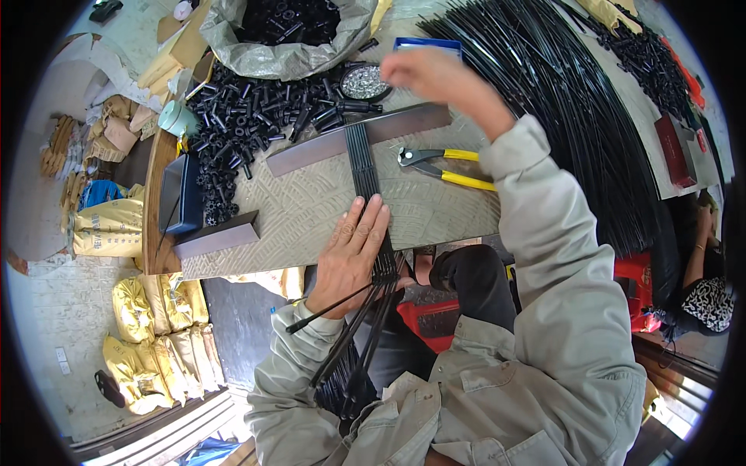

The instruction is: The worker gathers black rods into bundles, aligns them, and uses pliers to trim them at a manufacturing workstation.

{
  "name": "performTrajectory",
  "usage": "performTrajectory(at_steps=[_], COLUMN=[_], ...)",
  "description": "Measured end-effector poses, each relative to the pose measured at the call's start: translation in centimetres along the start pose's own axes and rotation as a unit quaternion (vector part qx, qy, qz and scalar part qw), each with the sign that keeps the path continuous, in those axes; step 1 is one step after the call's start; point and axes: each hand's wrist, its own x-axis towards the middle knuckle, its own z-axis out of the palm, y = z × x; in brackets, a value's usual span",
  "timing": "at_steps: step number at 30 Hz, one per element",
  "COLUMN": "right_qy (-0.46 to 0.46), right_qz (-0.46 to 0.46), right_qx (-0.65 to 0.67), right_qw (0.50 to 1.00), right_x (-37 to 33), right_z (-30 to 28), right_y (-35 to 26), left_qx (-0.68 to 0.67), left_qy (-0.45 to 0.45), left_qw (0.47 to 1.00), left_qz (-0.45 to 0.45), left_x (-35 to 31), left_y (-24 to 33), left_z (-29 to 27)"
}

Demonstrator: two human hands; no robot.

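Note:
My left hand (353,247) lies over a row of thin black rods (362,167) at the table's front edge. Its fingers stretch along them, and the thumb shows on the other side. The rods run side by side to a long metal bar (311,154); their near ends fan out past the edge over my lap. Above the table, my right hand (439,74) is slightly blurred, its fingers curled together beside a dish of small silvery bits (364,81). Whatever is between those fingers is too small to make out. Yellow-handled end-cutting pincers (447,167) lie right of the rods.
Black tubular parts (249,113) are heaped at the left, below an open sack (291,58) of more. A blue tray (183,194) stands by a short metal angle (217,237). Long black rods (552,116) cover the right side. Another person's arm (699,237) shows far right.

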Motion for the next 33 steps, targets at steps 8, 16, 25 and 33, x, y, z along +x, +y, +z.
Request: performTrajectory(at_steps=[8, 16, 25, 33], right_qy=[-0.048, -0.036, -0.052, -0.043], right_qz=[0.026, 0.035, 0.052, 0.037], right_qx=[-0.095, -0.092, -0.096, -0.092], right_qw=[0.994, 0.994, 0.993, 0.994], right_x=[-2.1, -2.1, -2.0, -1.9], right_z=[1.4, 1.5, 1.5, 1.8], right_y=[-2.2, -2.5, -2.5, -2.2], left_qx=[-0.008, 0.008, -0.002, -0.013], left_qy=[-0.004, -0.009, -0.002, 0.01], left_qw=[1.0, 1.0, 1.0, 1.0], left_qz=[0.007, 0.014, 0.014, 0.015], left_x=[0.3, 0.4, 0.5, 0.7], left_y=[0.1, 0.0, 0.0, 0.1], left_z=[0.1, 0.3, 0.4, -0.1])
